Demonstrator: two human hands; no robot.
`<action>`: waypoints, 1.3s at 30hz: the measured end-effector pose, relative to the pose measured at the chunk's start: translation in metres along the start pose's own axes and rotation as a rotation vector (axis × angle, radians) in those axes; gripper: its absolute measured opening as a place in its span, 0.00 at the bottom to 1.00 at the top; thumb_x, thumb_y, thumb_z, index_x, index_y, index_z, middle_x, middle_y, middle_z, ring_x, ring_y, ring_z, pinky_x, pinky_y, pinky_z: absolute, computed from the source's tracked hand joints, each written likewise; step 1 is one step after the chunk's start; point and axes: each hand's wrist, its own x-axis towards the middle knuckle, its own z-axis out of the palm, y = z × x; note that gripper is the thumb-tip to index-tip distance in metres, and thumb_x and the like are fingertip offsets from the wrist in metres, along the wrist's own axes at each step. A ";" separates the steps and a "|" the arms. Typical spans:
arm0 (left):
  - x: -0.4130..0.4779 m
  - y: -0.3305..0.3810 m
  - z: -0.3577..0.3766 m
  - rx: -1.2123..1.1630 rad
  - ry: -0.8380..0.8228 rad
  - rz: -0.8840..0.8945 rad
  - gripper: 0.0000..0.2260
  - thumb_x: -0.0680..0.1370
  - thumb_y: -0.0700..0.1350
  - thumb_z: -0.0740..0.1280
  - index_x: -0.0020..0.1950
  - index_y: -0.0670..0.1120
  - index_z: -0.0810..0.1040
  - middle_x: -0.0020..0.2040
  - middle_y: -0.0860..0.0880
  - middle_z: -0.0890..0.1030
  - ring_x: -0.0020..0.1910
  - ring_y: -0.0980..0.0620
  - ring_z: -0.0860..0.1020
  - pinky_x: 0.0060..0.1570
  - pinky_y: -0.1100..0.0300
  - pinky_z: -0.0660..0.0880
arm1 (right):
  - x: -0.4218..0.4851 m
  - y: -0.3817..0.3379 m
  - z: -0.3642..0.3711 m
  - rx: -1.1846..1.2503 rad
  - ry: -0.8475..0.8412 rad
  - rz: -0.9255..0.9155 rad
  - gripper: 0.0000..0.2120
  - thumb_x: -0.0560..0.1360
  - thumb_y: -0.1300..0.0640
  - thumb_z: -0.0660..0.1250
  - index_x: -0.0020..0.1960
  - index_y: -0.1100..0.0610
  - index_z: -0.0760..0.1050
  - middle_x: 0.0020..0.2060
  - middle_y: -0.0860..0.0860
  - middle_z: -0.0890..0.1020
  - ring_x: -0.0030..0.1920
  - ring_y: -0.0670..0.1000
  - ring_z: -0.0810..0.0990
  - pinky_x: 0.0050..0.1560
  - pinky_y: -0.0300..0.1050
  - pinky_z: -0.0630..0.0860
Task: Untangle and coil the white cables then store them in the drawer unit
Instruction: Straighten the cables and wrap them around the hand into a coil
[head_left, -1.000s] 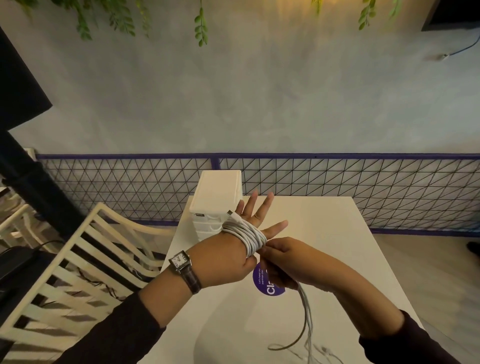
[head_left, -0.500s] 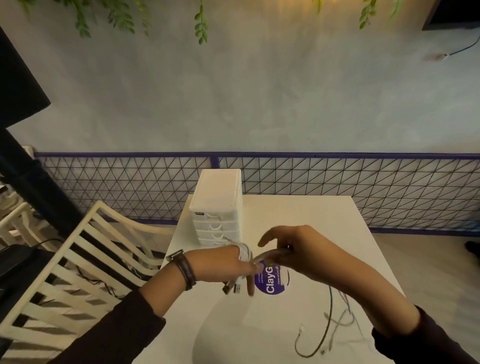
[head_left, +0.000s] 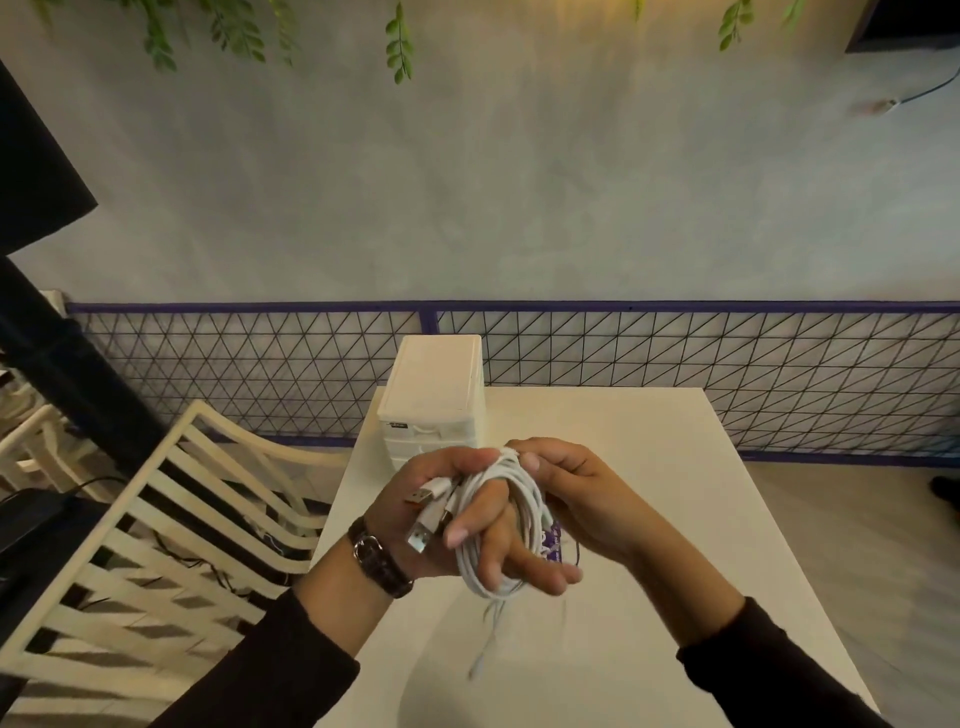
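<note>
Above the white table (head_left: 670, 467), several turns of the white cables (head_left: 524, 499) are wound round my left hand (head_left: 457, 530). That hand is turned palm up, and USB plugs stick out across the palm under the thumb. My right hand (head_left: 576, 493) grips the coil at its top right side. A short loose end with a small plug hangs down from the coil. The white drawer unit (head_left: 434, 400) stands just behind my hands at the table's far left, all its drawers closed.
A purple round sticker (head_left: 551, 545) on the table shows partly under my right hand. A white slatted chair (head_left: 171, 525) stands left of the table. A purple wire-mesh fence (head_left: 675, 358) runs behind the table along a grey wall.
The long tail that trailed over the table has been wound onto my left hand; only a short end hangs now. My left hand has turned palm up, and my right hand has closed on the coil.
</note>
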 end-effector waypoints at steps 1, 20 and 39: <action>0.002 0.003 0.001 0.017 0.017 0.074 0.25 0.80 0.50 0.50 0.40 0.43 0.84 0.40 0.45 0.85 0.50 0.46 0.82 0.67 0.45 0.52 | 0.001 0.008 0.003 0.068 0.043 0.023 0.12 0.73 0.48 0.68 0.49 0.56 0.82 0.39 0.52 0.82 0.39 0.49 0.79 0.41 0.39 0.75; 0.016 0.030 -0.008 0.271 0.682 0.420 0.17 0.76 0.47 0.62 0.65 0.54 0.74 0.73 0.58 0.65 0.72 0.60 0.60 0.66 0.63 0.63 | -0.011 -0.002 0.020 -0.303 0.213 0.228 0.14 0.80 0.55 0.57 0.39 0.59 0.74 0.26 0.58 0.71 0.25 0.51 0.64 0.27 0.38 0.64; 0.039 -0.002 -0.025 2.044 0.515 -0.613 0.26 0.81 0.52 0.54 0.76 0.55 0.46 0.70 0.52 0.26 0.70 0.48 0.27 0.71 0.47 0.32 | -0.015 -0.039 -0.005 -0.944 0.120 0.565 0.16 0.79 0.47 0.59 0.36 0.53 0.74 0.23 0.45 0.72 0.24 0.41 0.69 0.27 0.31 0.65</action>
